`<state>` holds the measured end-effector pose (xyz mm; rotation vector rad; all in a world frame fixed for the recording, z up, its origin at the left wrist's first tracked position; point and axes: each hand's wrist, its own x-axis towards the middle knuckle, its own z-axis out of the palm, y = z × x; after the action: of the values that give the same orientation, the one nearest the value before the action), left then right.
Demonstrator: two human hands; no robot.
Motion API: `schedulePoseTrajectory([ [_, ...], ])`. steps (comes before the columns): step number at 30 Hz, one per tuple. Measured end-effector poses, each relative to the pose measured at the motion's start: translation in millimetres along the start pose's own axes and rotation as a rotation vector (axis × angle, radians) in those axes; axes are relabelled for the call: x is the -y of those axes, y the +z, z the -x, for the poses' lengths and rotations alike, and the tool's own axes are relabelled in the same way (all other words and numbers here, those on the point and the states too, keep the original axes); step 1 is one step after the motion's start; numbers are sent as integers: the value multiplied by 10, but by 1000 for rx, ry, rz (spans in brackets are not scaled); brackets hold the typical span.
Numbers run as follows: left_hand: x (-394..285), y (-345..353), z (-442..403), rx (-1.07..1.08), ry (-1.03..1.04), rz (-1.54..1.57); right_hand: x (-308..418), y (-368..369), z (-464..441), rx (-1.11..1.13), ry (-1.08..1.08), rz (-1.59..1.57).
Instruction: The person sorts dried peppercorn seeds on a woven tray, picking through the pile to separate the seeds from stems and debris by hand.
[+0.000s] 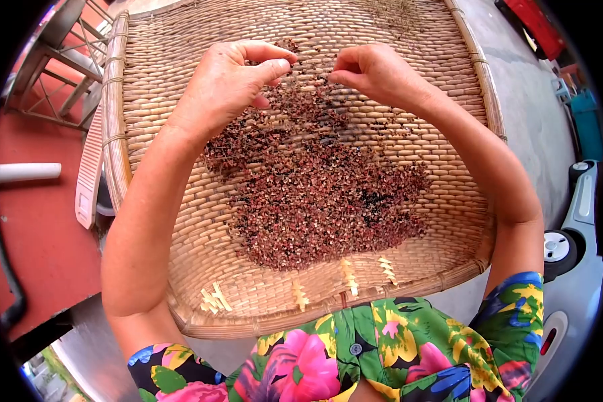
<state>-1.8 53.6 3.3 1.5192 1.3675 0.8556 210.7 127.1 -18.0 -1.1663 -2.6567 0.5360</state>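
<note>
A large woven basket tray (pixel 208 201) with a rounded rim lies in front of me. Reddish-brown and black husks or seeds (pixel 321 208) are heaped at its middle, thinning out toward the far side. Over the upper left part of the heap is my left hand (pixel 238 77), its thumb and fingertips pinched together; anything between them is too small to make out. My right hand (pixel 372 74) hangs above the weave at the upper right, fingers curled and thumb against the index finger, with its contents hidden. The two hands are apart.
On the left are a red surface (pixel 47 234), a white tube (pixel 21 173), a pinkish slatted plastic piece (pixel 89 174) and a metal frame (pixel 67 67). To the right, a pale blue wheeled toy (pixel 583 201) stands on the grey floor. Small dark stems (pixel 395 10) lie at the tray's far side.
</note>
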Motion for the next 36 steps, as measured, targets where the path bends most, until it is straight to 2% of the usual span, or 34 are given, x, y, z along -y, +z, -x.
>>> schedulePoseTrajectory([
  [3,25,23,-29,-35,-13,-29,85,268,209,89,-54,48],
  [6,29,81,-15,-10,-20,-28,3,419,241,-33,-196,125],
  [10,100,115,-33,11,-39,-96,-102,353,163,36,-148,137],
  [12,119,122,-38,11,-48,-115,-107,284,141,82,4,-73],
  [13,152,124,-44,10,-62,-118,-91,243,141,192,220,-404],
  [14,173,128,-50,9,-75,-121,-59,199,133,191,221,-405],
  [16,176,144,-55,2,-59,-132,-22,120,109,247,379,-901],
  [18,214,167,-67,-23,-11,-178,-1,83,112,230,367,-1001],
  [20,211,179,-64,-61,21,-161,-5,86,111,237,396,-1246],
  [24,127,188,-45,-15,-55,2,-15,70,102,274,403,-1417],
  [26,66,204,-21,3,-120,200,23,55,105,265,412,-1418],
  [31,31,285,8,88,-206,462,111,13,148,252,328,-1392],
  [36,27,348,22,104,-185,446,241,17,212,193,257,-1325],
])
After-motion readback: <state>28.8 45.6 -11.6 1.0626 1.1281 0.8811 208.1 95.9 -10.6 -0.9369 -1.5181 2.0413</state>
